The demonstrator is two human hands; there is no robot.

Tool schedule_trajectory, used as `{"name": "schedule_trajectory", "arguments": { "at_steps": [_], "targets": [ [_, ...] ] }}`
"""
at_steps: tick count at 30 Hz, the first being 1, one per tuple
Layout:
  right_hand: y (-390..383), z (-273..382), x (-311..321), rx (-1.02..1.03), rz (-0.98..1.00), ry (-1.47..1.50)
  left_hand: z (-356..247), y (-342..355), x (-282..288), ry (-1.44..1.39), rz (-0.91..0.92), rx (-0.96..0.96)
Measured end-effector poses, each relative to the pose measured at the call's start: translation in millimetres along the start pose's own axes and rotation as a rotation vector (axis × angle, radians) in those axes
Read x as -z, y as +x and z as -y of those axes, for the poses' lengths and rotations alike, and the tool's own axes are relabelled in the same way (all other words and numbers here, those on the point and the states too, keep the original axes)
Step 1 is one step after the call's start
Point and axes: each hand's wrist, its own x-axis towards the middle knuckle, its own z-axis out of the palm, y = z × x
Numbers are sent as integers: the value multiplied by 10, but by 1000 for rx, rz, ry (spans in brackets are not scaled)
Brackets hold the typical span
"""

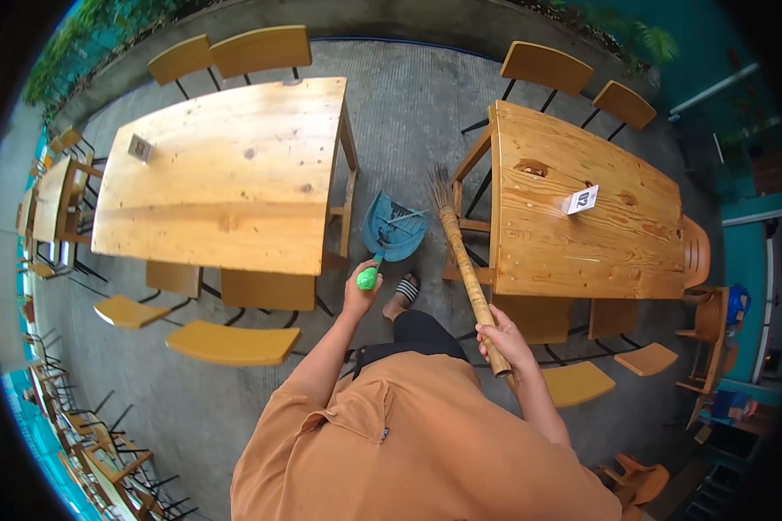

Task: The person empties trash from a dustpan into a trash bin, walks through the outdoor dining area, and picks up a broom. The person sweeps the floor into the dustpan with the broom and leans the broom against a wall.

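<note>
My left hand (pixel 357 292) grips the bright green handle (pixel 367 278) of a blue plastic dustpan (pixel 391 230), whose scoop is on the grey concrete floor ahead of me, with some thin bits in it. My right hand (pixel 500 339) is closed on the bamboo handle of a long broom (pixel 460 260). Its thin brown bristles (pixel 439 187) point forward, beside the dustpan and near the legs of the right-hand table. My sandaled foot (pixel 401 293) shows between my hands.
Wooden tables stand left (pixel 217 174) and right (pixel 586 165), each with a small number stand and yellow-brown chairs (pixel 233 343). More tables and chairs line the far left. A concrete planter (pixel 408 22) borders the back; plastic chairs (pixel 695 247) stand at the right.
</note>
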Motion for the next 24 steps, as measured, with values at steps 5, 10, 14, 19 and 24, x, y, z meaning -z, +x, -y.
{"name": "schedule_trajectory", "arguments": {
  "at_steps": [5,10,14,19,24],
  "targets": [
    [462,645,58,28,10,45,-269,943,-109,86,5,-60],
    [679,1345,204,58,41,38,-488,1781,-291,115,-5,6],
    [844,1767,209,88,42,48,-589,2498,-444,126,-32,-19],
    [1202,2271,224,85,31,135,-758,3590,-703,202,-14,-12],
    [1849,2923,258,97,31,164,-489,4875,-955,138,-12,33]
  ]
}}
